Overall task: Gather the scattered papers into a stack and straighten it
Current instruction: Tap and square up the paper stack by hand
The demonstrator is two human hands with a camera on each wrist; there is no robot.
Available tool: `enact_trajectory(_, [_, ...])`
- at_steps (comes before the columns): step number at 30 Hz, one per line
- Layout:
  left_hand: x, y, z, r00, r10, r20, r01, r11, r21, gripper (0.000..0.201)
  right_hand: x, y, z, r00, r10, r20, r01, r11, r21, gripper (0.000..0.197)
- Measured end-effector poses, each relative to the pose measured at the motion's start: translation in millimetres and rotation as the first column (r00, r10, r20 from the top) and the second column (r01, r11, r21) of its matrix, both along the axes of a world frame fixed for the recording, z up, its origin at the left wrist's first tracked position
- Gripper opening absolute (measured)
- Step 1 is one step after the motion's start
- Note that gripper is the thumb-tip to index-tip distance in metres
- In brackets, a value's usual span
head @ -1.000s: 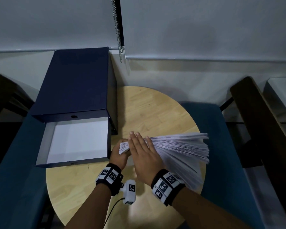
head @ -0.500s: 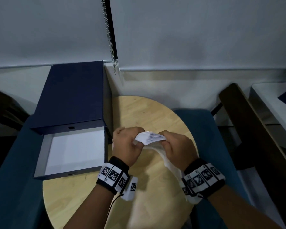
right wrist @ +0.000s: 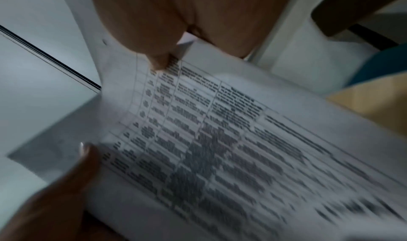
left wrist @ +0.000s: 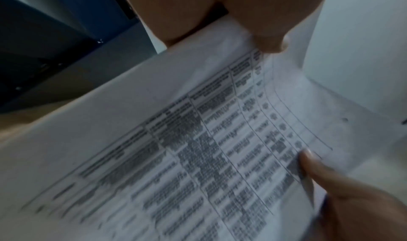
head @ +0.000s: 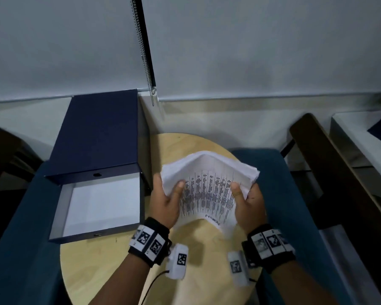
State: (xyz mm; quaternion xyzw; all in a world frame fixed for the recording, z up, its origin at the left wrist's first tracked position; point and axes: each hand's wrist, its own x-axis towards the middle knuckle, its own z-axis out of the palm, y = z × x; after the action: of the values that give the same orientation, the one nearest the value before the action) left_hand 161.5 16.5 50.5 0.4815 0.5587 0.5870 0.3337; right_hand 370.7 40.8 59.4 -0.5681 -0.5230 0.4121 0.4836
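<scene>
The white paper stack (head: 207, 190) is held over the round wooden table (head: 185, 274), bowed upward in an arch, with a printed table on the sheet facing me. My left hand (head: 166, 201) grips its left edge, thumb on the printed face. My right hand (head: 248, 203) grips the right edge the same way. The left wrist view shows the printed sheet (left wrist: 198, 149) with my left thumb (left wrist: 267, 41) pressed on it. In the right wrist view the sheet (right wrist: 220, 149) sits under my right thumb (right wrist: 157, 62). The far edges look uneven.
A dark blue box (head: 97, 133) stands at the table's left, its open tray (head: 101, 208) white inside. Teal seat cushions (head: 295, 205) flank the table. A dark wooden armrest (head: 330, 168) lies to the right. A blind chain (head: 144, 62) hangs at the back wall.
A second ago the stack lay fanned and flat under my right palm. Both hands have since lifted and turned it, and now hold its two side edges with the print facing me.
</scene>
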Motion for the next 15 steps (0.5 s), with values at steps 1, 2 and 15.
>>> enact_trajectory(1, [4.3, -5.5, -5.3, 0.999, 0.022, -0.03, -0.022, 1.0, -0.011, 0.053, -4.4, -5.0, -9.4, 1.0, 0.01, -0.005, -0.01, 1.0, -0.009, 0.027])
enact_trajectory(2, [7.0, -11.2, -12.6, 0.998, 0.043, -0.047, -0.045, 0.998, -0.041, 0.049, -7.3, -9.5, -19.7, 1.0, 0.024, 0.005, -0.024, 0.999, -0.035, 0.028])
enact_trajectory(15, [-8.5, -9.7, 17.6, 0.989, 0.104, 0.101, -0.112, 0.991, 0.078, 0.03, -16.1, -5.9, 14.5, 0.995, -0.04, -0.095, 0.053, 0.989, 0.14, 0.043])
